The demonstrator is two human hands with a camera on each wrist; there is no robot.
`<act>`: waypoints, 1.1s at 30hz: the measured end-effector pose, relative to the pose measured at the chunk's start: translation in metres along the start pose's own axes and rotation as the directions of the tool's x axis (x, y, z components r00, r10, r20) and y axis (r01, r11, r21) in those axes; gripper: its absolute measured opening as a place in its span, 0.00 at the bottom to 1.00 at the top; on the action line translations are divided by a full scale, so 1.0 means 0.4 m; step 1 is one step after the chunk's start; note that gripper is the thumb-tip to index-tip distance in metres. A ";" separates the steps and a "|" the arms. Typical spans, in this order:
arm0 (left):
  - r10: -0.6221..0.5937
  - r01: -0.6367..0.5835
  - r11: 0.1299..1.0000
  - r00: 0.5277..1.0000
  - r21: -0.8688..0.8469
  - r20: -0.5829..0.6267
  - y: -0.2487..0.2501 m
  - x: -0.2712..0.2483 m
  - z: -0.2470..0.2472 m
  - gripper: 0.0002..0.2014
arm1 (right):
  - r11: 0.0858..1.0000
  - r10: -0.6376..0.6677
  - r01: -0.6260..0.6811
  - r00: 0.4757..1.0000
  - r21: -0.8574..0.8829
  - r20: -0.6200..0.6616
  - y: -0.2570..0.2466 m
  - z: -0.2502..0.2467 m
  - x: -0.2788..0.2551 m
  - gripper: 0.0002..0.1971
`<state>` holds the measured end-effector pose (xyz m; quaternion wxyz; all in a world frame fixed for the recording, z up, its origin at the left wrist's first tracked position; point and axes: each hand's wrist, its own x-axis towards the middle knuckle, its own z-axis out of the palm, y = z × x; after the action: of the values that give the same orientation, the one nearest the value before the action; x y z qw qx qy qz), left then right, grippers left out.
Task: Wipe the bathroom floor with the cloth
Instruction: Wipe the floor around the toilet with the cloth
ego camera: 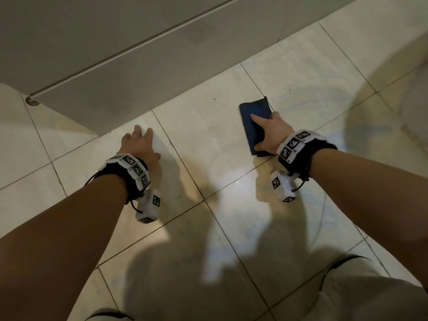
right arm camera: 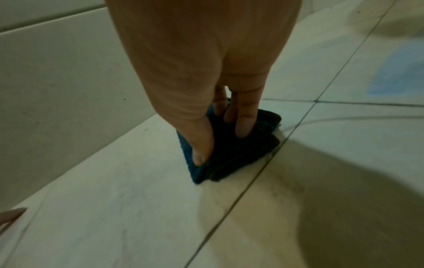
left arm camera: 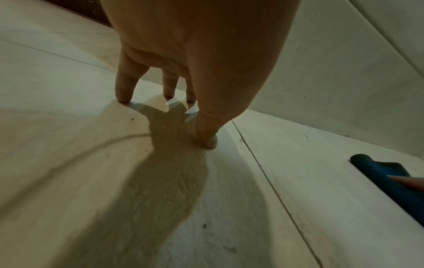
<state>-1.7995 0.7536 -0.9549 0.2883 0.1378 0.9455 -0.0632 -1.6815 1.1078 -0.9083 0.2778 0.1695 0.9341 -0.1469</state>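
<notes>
Here, on the pale tiled bathroom floor (ego camera: 215,140), a folded dark blue cloth (ego camera: 253,117), lying flat on a tile right of centre, just near of the grey wall panel (ego camera: 115,54) and close beside a dark grout line. On top of it, the right hand (ego camera: 271,130), fingers extended and spread, thumb laid along the cloth's left edge, index finger stretched across the blue surface, pressing down rather than curling round it. From the right wrist view, fingertips (right arm camera: 244,127) and thumb planted straight into the fabric, the cloth (right arm camera: 231,156) bunched slightly at its near corner. To the left, well apart from the cloth, the left hand (ego camera: 141,144), splayed, propped on the bare tile. From the left wrist view, straight fingers (left arm camera: 125,87) and thumb touching the floor (left arm camera: 91,163) by their tips, palm lifted, holding nothing; at that view's right edge, the rolled end of the cloth (left arm camera: 378,168) with a fingertip on it. Round both wrists, black bands with white marker-printed blocks (ego camera: 136,169). At the near edge, light fabric over the knees (ego camera: 370,297). Across the near tiles, arm shadows and a bright reflected patch
</notes>
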 end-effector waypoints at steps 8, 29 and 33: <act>0.001 -0.001 1.000 1.000 -0.014 0.016 0.003 -0.012 -0.012 0.41 | 0.986 -0.160 0.161 0.986 -0.039 0.038 -0.158 0.087 -0.066 0.51; 0.025 -0.022 0.998 0.999 -0.052 0.045 -0.007 -0.046 -0.037 0.46 | 0.901 -0.346 0.391 0.909 -0.189 0.232 -0.371 0.218 -0.180 0.50; 0.019 -0.016 0.999 0.998 -0.052 0.058 -0.003 -0.049 -0.045 0.45 | 0.917 -0.301 0.327 0.943 -0.226 0.143 -0.281 0.160 -0.142 0.52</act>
<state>-1.7936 0.7516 -0.9289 0.3200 0.1365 0.9367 -0.0406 -1.6514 0.9699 -0.9071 0.3184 -0.0268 0.9441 -0.0810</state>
